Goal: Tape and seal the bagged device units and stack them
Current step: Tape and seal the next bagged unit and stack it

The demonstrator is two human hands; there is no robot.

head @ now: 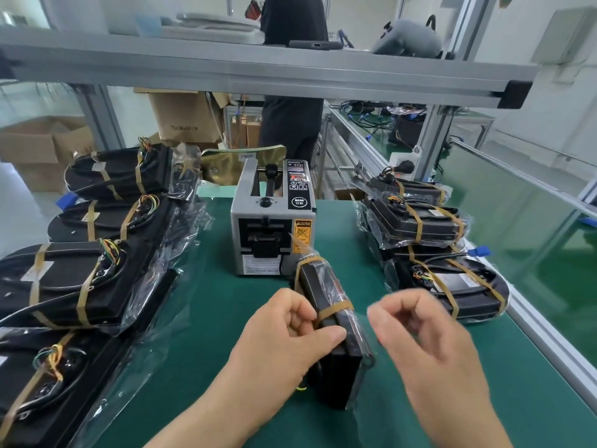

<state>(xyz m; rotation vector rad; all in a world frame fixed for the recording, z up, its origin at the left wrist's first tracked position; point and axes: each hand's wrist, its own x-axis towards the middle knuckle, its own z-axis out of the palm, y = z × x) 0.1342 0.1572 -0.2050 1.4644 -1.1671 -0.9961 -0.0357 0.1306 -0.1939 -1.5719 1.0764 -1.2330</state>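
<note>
A black bagged device unit [336, 344] stands on its edge in the middle of the green mat, with tan tape bands round it. My left hand [284, 334] grips its left side, thumb lying across the face just below one tape band. My right hand [426, 334] hovers blurred to the right of the unit, fingers curled, apart from it and holding nothing visible. A grey tape dispenser [271, 221] sits right behind the unit. Several bagged units [80, 279] are stacked at the left. More taped units [452, 286] are stacked at the right.
The green mat [226, 318] ends at an aluminium rail [549, 334] on the right. An aluminium shelf beam [258, 69] crosses overhead. A person in dark clothes [290, 124] stands behind the bench, with cardboard boxes [184, 118] beside them.
</note>
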